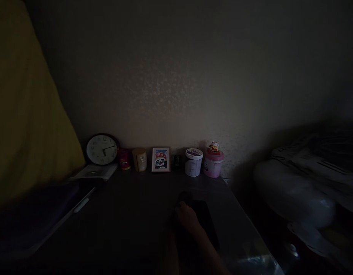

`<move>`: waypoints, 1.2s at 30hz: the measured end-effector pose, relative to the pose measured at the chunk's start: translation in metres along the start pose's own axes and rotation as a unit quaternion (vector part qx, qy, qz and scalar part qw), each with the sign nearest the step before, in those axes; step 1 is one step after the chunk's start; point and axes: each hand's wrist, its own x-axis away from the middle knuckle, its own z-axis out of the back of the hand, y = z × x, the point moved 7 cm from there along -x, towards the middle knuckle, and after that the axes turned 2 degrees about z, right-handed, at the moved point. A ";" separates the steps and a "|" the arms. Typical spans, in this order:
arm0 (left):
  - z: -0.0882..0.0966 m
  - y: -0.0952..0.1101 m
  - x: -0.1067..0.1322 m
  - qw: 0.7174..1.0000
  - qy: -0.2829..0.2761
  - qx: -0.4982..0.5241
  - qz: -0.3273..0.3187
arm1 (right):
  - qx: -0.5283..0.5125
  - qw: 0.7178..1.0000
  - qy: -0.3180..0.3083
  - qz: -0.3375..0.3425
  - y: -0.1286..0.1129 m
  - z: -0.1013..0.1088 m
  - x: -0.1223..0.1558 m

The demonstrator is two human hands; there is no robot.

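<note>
Hands [187, 216] close together, grip too dim to tell, flat black object [205, 214] alongside

Dim light dulls everything, with faint glare on the table [255, 260].

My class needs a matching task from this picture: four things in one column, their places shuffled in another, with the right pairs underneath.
Things
1. round clock
2. framed panda picture
3. cat figurine
4. right hand

Places
A. on top of the pink tub
B. over the table, by a dark object too dim to identify
C. just left of the red container
D. between the tan canister and the white-lidded tub

Right pairs: 1-C, 2-D, 3-A, 4-B
</note>
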 end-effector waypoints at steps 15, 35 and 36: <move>-0.041 0.008 -0.019 0.989 0.090 -0.078 -0.087 | -0.083 0.990 0.047 0.107 -0.014 0.016 0.029; -0.037 0.017 -0.012 0.969 0.129 -0.212 -0.023 | 0.089 0.978 0.117 0.147 0.026 0.029 -0.050; -0.040 0.014 -0.014 0.973 0.118 -0.196 -0.021 | 0.084 0.976 0.142 0.139 0.023 0.035 -0.044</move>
